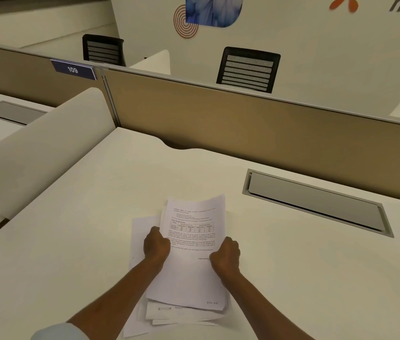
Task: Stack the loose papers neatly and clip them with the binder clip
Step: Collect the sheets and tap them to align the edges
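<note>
Both fists are closed on the papers (194,273), the left hand (156,244) clamped on the left edge and the right hand (225,256) on the right, with the bundle over the white desk (71,241) just in front of the person. The lower sheets (169,312) poke out crooked at the near end and to the left. I'd stand the lot on edge, loosen the grip a touch and tap until the edges line up; I can't spot the binder clip anywhere
</note>
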Action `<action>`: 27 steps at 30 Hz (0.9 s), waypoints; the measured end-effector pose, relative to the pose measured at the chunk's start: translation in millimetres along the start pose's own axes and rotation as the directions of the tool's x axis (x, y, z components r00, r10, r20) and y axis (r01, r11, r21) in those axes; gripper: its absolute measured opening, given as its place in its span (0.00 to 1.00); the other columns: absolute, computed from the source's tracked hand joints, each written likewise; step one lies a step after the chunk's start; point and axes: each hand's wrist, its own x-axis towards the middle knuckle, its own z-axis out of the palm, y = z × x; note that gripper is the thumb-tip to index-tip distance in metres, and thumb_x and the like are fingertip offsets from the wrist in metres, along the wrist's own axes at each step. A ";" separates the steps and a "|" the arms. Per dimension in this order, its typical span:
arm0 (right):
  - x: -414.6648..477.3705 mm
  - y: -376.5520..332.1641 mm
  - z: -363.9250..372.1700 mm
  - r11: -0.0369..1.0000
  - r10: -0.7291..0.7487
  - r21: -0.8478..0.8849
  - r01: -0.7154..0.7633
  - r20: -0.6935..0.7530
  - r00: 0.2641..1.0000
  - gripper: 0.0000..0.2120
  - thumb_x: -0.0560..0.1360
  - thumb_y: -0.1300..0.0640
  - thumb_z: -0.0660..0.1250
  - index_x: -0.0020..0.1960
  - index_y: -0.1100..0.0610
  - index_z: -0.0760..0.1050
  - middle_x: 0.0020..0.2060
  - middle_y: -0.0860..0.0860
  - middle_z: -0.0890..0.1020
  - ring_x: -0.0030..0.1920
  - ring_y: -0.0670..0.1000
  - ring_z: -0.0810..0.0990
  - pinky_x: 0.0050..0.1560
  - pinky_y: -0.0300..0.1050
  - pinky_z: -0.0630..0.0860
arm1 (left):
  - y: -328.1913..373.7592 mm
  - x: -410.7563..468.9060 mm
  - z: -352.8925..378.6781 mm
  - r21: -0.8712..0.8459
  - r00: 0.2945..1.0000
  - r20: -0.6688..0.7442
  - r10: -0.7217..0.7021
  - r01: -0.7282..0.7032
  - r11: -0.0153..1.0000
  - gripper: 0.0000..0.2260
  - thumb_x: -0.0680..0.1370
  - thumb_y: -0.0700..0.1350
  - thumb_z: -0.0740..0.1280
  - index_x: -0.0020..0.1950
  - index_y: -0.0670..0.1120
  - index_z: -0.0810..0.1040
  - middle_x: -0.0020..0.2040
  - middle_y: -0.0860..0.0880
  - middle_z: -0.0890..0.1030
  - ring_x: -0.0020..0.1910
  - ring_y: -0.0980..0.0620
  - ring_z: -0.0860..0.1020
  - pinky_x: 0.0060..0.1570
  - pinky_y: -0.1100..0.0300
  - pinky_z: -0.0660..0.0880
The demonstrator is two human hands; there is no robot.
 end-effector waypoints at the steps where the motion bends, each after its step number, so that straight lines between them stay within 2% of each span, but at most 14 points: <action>1: -1.5 -2.8 0.9 0.999 0.012 -0.047 -0.012 -0.001 1.000 0.13 0.68 0.67 0.65 0.52 0.60 0.71 0.53 0.55 0.74 0.54 0.56 0.74 0.53 0.55 0.78 | -0.9 -0.8 0.2 0.083 1.000 -0.013 0.016 -0.015 0.996 0.13 0.76 0.37 0.61 0.60 0.41 0.72 0.57 0.39 0.78 0.54 0.40 0.75 0.52 0.49 0.77; 4: -1.6 -9.2 1.4 0.995 0.038 -0.093 -0.035 0.035 0.999 0.15 0.69 0.68 0.64 0.56 0.61 0.69 0.55 0.57 0.71 0.59 0.58 0.69 0.55 0.54 0.75 | 2.4 -4.9 -0.8 0.260 0.999 -0.034 -0.011 0.019 0.965 0.14 0.77 0.41 0.62 0.62 0.46 0.70 0.58 0.40 0.70 0.56 0.40 0.68 0.52 0.50 0.71; 8: 3.5 -7.5 5.0 0.995 0.032 -0.096 -0.027 0.052 0.998 0.15 0.70 0.66 0.64 0.56 0.63 0.69 0.56 0.59 0.73 0.58 0.58 0.71 0.61 0.55 0.73 | 4.5 -3.6 -2.6 0.270 1.000 -0.025 -0.020 0.025 0.963 0.14 0.77 0.42 0.61 0.62 0.46 0.69 0.57 0.39 0.67 0.56 0.40 0.67 0.53 0.48 0.74; 10: 3.5 -5.0 5.3 0.998 0.050 -0.031 -0.049 0.056 0.997 0.16 0.68 0.66 0.65 0.56 0.62 0.69 0.56 0.59 0.74 0.56 0.58 0.74 0.60 0.55 0.75 | 2.7 0.8 -4.7 0.250 1.000 -0.018 -0.012 0.016 0.968 0.14 0.77 0.42 0.61 0.63 0.46 0.70 0.58 0.39 0.68 0.56 0.39 0.69 0.53 0.48 0.75; 14: -0.3 -4.3 1.4 0.982 0.031 0.182 -0.054 0.129 0.991 0.19 0.67 0.70 0.65 0.56 0.62 0.67 0.54 0.56 0.78 0.52 0.56 0.78 0.52 0.51 0.80 | -0.5 5.9 -10.2 0.063 0.999 0.013 0.031 -0.032 0.997 0.11 0.76 0.37 0.60 0.58 0.44 0.72 0.55 0.41 0.74 0.45 0.42 0.77 0.44 0.52 0.79; 16: 0.4 -3.7 0.5 0.974 0.014 0.221 -0.043 0.130 0.991 0.19 0.67 0.71 0.64 0.56 0.61 0.67 0.54 0.55 0.78 0.51 0.55 0.78 0.51 0.51 0.81 | -1.6 6.4 -12.3 -0.041 0.998 0.028 0.052 -0.051 0.998 0.09 0.76 0.34 0.59 0.54 0.43 0.72 0.52 0.41 0.79 0.44 0.43 0.78 0.39 0.54 0.77; 19: -0.5 -3.1 0.0 0.959 -0.012 0.281 -0.025 0.128 0.992 0.19 0.66 0.72 0.63 0.54 0.60 0.69 0.52 0.55 0.78 0.49 0.53 0.78 0.47 0.48 0.81 | -0.7 3.5 -16.4 -0.162 0.997 0.055 0.050 -0.041 0.986 0.08 0.76 0.33 0.59 0.52 0.44 0.72 0.51 0.42 0.80 0.44 0.45 0.77 0.39 0.56 0.76; 23: -7.2 -10.4 -9.8 0.938 -0.083 0.346 0.029 0.142 0.986 0.19 0.65 0.74 0.65 0.51 0.57 0.69 0.45 0.49 0.77 0.45 0.49 0.78 0.36 0.37 0.75 | -0.9 -2.1 -25.7 -0.284 0.999 0.037 0.031 -0.020 0.959 0.10 0.77 0.33 0.59 0.54 0.45 0.71 0.52 0.43 0.79 0.43 0.48 0.76 0.39 0.57 0.75; 27: -10.7 -20.5 -14.7 0.915 -0.147 0.395 0.078 0.148 0.978 0.26 0.63 0.74 0.66 0.55 0.53 0.67 0.44 0.47 0.76 0.45 0.45 0.77 0.36 0.37 0.75 | -4.2 -8.4 -38.8 -0.382 0.999 -0.034 -0.035 0.019 0.924 0.18 0.77 0.32 0.60 0.63 0.46 0.66 0.48 0.47 0.75 0.38 0.51 0.75 0.34 0.60 0.73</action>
